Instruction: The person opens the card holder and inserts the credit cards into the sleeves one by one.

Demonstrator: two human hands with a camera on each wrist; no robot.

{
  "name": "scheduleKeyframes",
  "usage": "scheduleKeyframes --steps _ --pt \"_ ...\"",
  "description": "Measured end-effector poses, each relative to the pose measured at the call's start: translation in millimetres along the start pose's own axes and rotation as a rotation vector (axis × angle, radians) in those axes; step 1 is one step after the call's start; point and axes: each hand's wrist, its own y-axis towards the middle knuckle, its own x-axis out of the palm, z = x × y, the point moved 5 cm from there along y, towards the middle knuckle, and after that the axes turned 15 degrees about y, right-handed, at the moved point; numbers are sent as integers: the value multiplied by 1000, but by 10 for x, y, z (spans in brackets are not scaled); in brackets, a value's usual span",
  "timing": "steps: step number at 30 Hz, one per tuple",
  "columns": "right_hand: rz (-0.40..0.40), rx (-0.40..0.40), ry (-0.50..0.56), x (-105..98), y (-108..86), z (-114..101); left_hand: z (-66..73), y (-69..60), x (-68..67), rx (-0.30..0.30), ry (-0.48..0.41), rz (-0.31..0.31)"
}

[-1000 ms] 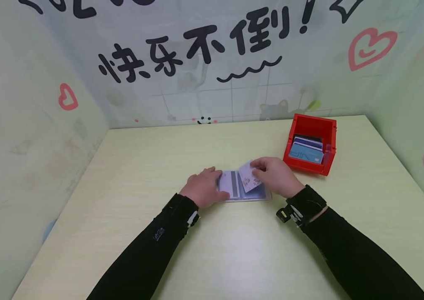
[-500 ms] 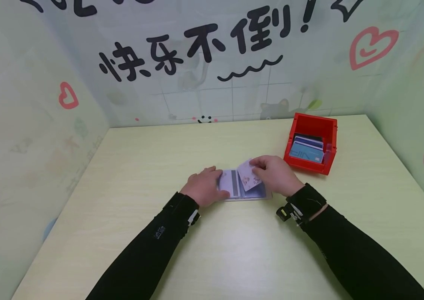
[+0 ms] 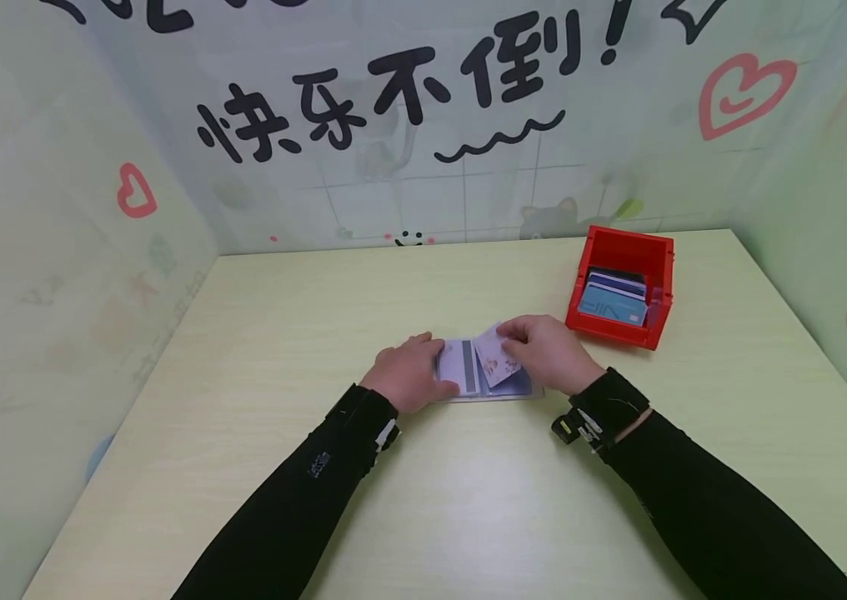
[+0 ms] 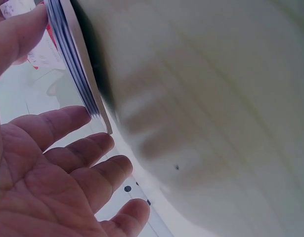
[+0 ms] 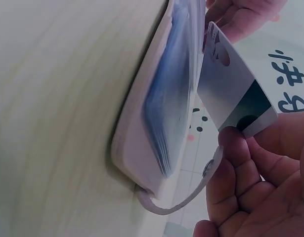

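A card holder booklet point(image 3: 458, 367) lies spread on the table with clear sleeves. My left hand point(image 3: 406, 375) holds its left edge, thumb on the near side and fingertips at the far side; the left wrist view shows the thumb and a fingertip against the stacked sleeves point(image 4: 72, 54). Between thumb and fingers my right hand point(image 3: 549, 352) pinches a pale card point(image 3: 497, 357) with a floral print, tilted above the right-hand page. In the right wrist view the card point(image 5: 228, 84) shows a dark stripe, and the holder's strap point(image 5: 179, 203) curves out beside the fingers.
A red box point(image 3: 618, 333) stands behind and to the right of the right hand, with several cards point(image 3: 613, 305) in it. Printed walls enclose the table point(image 3: 303, 308) at the back and both sides.
The pinched card and my right hand rose slightly, then came back down a little. My left hand and the booklet stay in place.
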Motion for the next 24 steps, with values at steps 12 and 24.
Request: scheduleKeyframes --steps 12,24 --pt "-3 12 -35 36 11 -7 -5 6 2 5 -4 -5" --pt "-21 24 -76 46 22 10 -2 0 -5 9 -11 0"
